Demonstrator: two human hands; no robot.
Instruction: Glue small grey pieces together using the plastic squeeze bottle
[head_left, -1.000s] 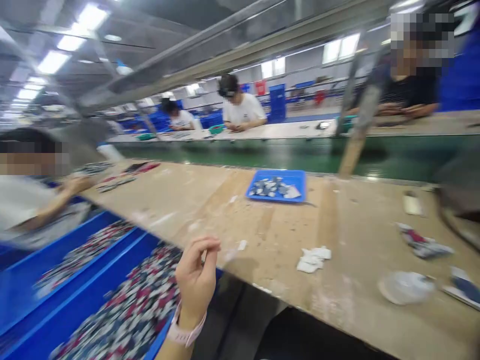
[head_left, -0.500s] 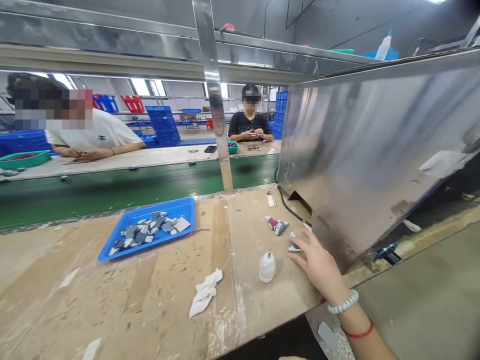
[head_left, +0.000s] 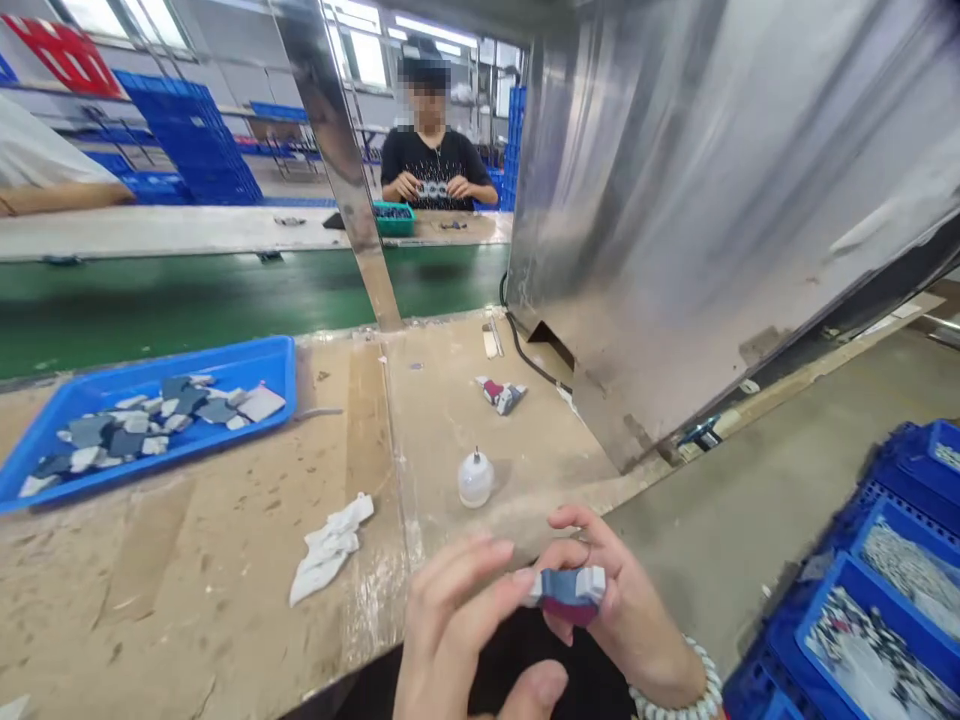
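Note:
My right hand (head_left: pixel 626 610) grips a small blue, white and dark red piece (head_left: pixel 568 591) in front of me, below the table's near edge. The fingertips of my left hand (head_left: pixel 457 635) touch the left end of that same piece. A small white squeeze bottle (head_left: pixel 475 479) stands upright on the worn wooden table (head_left: pixel 187 560) just beyond my hands. A crumpled white cloth (head_left: pixel 328 547) lies to its left. Another small red and blue piece (head_left: pixel 502 394) lies farther back on the table.
A blue tray (head_left: pixel 277 360) with several grey and white pieces sits at the left. A large tilted metal housing (head_left: pixel 675 200) fills the right. Behind the table runs a green conveyor belt (head_left: pixel 187 295). Blue crates (head_left: pixel 862 590) of pieces stand lower right. A person (head_left: pixel 433 165) works opposite.
My right hand came off the table with a small piece and is now held close in front of me. My left hand has joined it. The view swung right and down.

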